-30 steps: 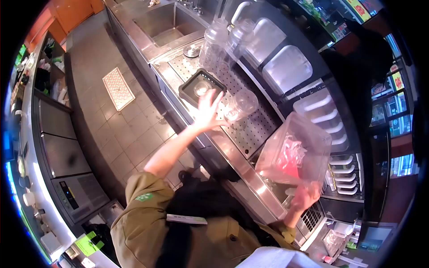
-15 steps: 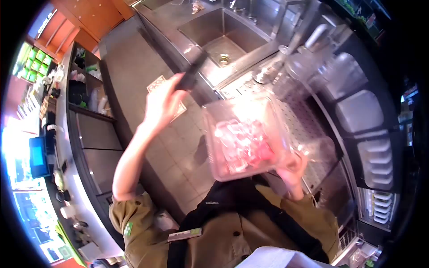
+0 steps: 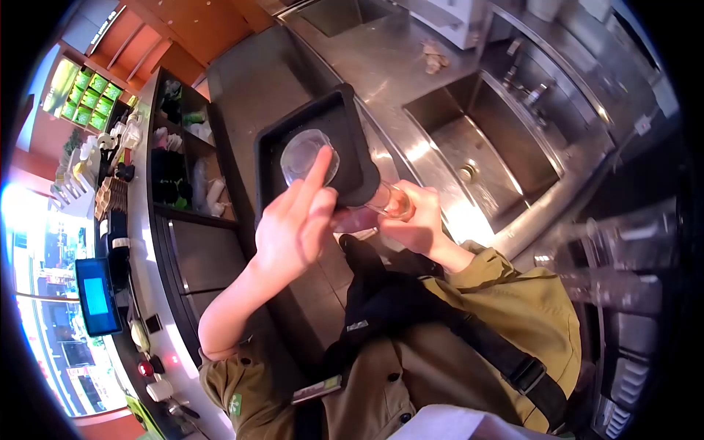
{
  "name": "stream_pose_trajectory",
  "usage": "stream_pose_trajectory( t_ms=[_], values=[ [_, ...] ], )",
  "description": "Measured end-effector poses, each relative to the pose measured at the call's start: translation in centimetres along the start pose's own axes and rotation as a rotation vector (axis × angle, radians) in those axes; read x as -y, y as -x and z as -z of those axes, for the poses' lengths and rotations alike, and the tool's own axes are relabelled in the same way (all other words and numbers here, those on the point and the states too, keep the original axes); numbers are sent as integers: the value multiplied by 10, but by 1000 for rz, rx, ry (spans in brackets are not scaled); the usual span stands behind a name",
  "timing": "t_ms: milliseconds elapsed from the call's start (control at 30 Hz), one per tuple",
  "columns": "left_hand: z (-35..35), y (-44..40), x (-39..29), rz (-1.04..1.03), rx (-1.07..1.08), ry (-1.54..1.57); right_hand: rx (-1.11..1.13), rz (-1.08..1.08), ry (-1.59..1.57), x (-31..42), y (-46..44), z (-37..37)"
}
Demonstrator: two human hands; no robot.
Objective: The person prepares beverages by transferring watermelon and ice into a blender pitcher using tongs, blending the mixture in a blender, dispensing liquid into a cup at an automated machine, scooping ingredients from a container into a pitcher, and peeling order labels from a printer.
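Black tray, eleven o'clock: pinched by your left hand, one finger over a clear round container, presumably steadying it. Clear vessel, two o'clock: your right hand wraps it, likely for control.

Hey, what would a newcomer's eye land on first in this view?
Probably the black tray in front of the person, with a clear round container in it and the left hand across its near edge, one finger over the container. Just right of the tray, the right hand grips a clear vessel. After that, perhaps the steel sink at upper right and the blue-lit screen at far left.
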State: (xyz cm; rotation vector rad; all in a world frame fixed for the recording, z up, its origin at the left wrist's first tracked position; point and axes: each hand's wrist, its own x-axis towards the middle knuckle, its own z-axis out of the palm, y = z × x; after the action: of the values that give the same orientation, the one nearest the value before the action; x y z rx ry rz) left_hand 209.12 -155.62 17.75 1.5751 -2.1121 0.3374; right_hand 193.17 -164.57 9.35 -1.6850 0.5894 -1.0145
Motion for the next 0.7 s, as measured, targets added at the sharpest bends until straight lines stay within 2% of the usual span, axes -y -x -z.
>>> stream_pose_trajectory(
  t_ms=[100, 167, 367, 400, 500, 567, 600, 667, 700],
  values=[
    [-3, -8, 101, -32, -37, -62, 13, -15, -31, -27, -70, -62],
    [2, -21, 155, 47, 65, -4, 9, 20, 25, -39, -120, -94],
    [-43, -75, 323, -188, 58, 194, -185, 5, 212, -76, -242, -148],
    [-56, -85, 349, -172, 103, 293, -228, 22, 235, -88, -266, -151],
    [-62, -152, 412, -298, 221, 282, -375, -57, 255, -131, -333, -156],
    [-53, -221, 463, -471, -60, 246, -441, -56, 186, -159, -375, -159],
    [-92, -253, 469, -281, -418, 382, -463, -36, 212, -172, -397, -163],
    [-134, -293, 503, -318, 97, 322, -493, 13, 233, -186, -448, -166],
    [-154, -313, 520, -329, 344, 278, -525, -37, 166, -195, -464, -171]
  ],
)
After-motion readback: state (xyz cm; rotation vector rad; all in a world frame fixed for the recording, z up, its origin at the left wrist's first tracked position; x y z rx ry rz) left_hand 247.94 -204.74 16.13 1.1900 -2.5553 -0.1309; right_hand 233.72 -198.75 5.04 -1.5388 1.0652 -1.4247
